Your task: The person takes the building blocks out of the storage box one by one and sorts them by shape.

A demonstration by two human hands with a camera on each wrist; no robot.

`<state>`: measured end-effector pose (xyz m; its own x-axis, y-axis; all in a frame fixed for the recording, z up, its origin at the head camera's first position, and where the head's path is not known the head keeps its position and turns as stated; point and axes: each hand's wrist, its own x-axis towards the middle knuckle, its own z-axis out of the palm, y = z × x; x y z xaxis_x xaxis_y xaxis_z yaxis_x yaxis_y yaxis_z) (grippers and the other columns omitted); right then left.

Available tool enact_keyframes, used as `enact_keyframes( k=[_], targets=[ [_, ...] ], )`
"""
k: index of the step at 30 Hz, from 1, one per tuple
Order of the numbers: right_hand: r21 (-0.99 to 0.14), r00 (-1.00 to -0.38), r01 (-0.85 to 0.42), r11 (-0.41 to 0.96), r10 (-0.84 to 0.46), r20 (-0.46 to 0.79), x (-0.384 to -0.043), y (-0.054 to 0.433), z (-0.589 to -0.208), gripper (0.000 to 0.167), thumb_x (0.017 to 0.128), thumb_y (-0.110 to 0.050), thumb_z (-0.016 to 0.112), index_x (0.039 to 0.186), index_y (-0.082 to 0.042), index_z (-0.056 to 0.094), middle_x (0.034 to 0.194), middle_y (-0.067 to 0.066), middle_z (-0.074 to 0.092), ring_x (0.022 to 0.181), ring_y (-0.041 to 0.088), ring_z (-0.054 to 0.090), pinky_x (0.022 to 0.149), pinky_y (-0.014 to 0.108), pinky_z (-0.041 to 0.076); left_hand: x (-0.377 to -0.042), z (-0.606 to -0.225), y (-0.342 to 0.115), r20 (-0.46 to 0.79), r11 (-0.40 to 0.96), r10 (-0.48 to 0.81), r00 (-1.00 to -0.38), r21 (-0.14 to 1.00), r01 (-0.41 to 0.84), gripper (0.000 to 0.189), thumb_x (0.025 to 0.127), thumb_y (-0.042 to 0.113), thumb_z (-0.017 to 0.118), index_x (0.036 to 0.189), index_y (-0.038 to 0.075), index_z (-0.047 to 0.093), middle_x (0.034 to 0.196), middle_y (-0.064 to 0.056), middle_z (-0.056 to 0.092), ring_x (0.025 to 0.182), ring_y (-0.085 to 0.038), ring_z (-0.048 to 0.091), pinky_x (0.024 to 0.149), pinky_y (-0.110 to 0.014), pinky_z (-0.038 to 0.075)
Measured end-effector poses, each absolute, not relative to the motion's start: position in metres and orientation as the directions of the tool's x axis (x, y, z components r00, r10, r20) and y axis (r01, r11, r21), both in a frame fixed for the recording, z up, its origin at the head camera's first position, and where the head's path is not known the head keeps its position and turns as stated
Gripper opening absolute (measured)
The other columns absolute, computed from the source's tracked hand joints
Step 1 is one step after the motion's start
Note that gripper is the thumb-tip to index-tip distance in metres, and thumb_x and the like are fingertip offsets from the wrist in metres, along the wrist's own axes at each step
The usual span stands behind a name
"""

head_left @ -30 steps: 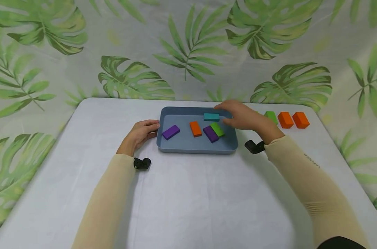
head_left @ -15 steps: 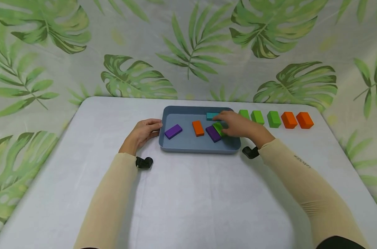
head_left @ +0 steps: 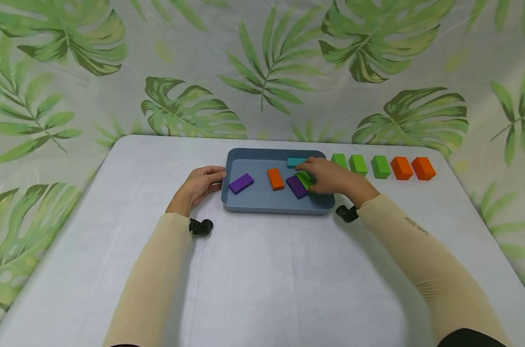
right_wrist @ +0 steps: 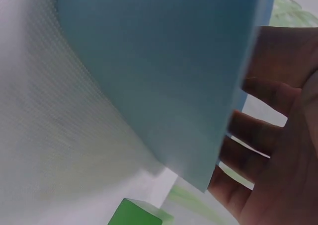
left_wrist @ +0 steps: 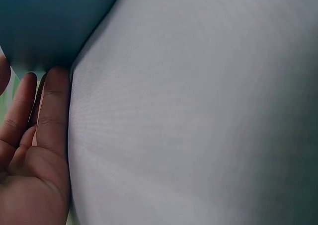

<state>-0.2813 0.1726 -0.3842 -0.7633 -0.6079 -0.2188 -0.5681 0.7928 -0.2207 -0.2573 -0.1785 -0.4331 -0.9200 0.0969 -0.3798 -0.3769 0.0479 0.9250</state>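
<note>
Green block (head_left: 304, 179) lies just beside the purple block (head_left: 296, 186), at my right grip's (head_left: 330, 175) left, long axis diagonal; whether pinched, I cannot tell.

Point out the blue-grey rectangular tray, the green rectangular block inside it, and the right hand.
Blue-grey rectangular tray (head_left: 258, 200): head view, bare floor.
Green rectangular block (head_left: 303, 179): head view, visible upper surface.
Right hand (head_left: 329, 175): head view, its back.
</note>
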Motion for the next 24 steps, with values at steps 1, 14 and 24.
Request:
enact_keyframes(
  k=[1,14,24],
  targets=[
    [-0.213,-0.765,-0.569,0.795,-0.606,-0.220,-0.2814,0.1721,-0.3852,0.061,0.087,-0.010,0.071,0.144,-0.007,0.050,0.144,0.024,0.049,0.129,0.041,0.050,0.109,0.057,0.047,-0.2571,-0.4328,-0.1788,-0.381,0.048,0.095,-0.920,0.924,-0.378,0.047,0.100,0.015,0.059,0.144,0.002,0.049,0.145,-0.015,0.050,0.112,-0.012,0.060,0.106,-0.028,0.052],
    [-0.166,-0.780,-0.551,0.818,-0.575,-0.245,-0.2833,0.1689,-0.3931,0.068,0.084,-0.009,0.072,0.147,-0.008,0.047,0.143,0.021,0.050,0.124,0.038,0.053,0.106,0.055,0.050,-0.2589,-0.4328,-0.1795,-0.380,0.054,0.095,-0.920,0.925,-0.376,0.046,0.100,0.016,0.059,0.143,0.002,0.049,0.143,-0.014,0.051,0.115,-0.013,0.060,0.106,-0.027,0.052],
    [-0.186,-0.792,-0.529,0.828,-0.560,-0.242,-0.2824,0.1704,-0.3945,0.065,0.084,-0.007,0.069,0.146,-0.007,0.048,0.147,0.021,0.047,0.126,0.038,0.051,0.108,0.057,0.048,-0.2587,-0.4344,-0.1783,-0.386,0.057,0.098,-0.917,0.923,-0.382,0.047,0.100,0.016,0.058,0.144,0.002,0.048,0.144,-0.015,0.050,0.119,-0.016,0.058,0.111,-0.031,0.049]
  ],
)
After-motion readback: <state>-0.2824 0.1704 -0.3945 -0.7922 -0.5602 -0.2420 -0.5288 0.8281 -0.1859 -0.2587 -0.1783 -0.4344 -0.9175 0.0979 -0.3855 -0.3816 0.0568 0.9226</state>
